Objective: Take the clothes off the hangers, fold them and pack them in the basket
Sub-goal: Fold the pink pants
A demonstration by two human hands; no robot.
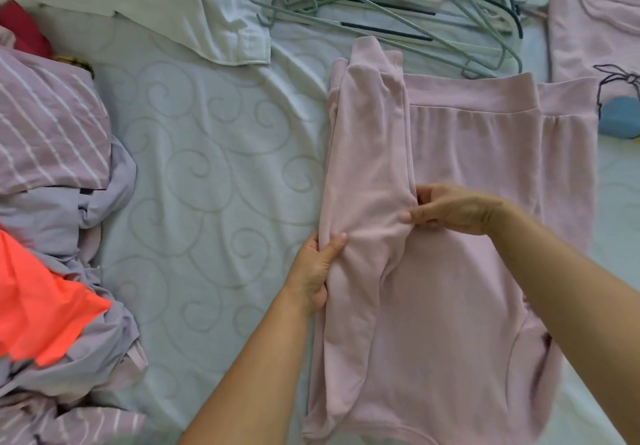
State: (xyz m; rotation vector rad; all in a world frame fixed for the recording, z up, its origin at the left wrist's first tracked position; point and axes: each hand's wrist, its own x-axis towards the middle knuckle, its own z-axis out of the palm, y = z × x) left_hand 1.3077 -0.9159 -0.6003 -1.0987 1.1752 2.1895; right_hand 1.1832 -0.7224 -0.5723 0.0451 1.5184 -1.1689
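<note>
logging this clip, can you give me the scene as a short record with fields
surface: bed sheet with a swirl pattern
garment in work: pink sweatshirt, one sleeve folded over its body
left hand: grips the folded sleeve's outer edge
right hand: pinches the fabric at the sleeve's inner edge
hangers: bare, piled at the top
other clothes: striped heap at left, orange piece, second pink top at upper right
basket: not in view

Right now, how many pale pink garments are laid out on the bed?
2: the pink sweatshirt that the left hand and right hand are folding, and another pink garment at top right, partly out of frame.
</note>
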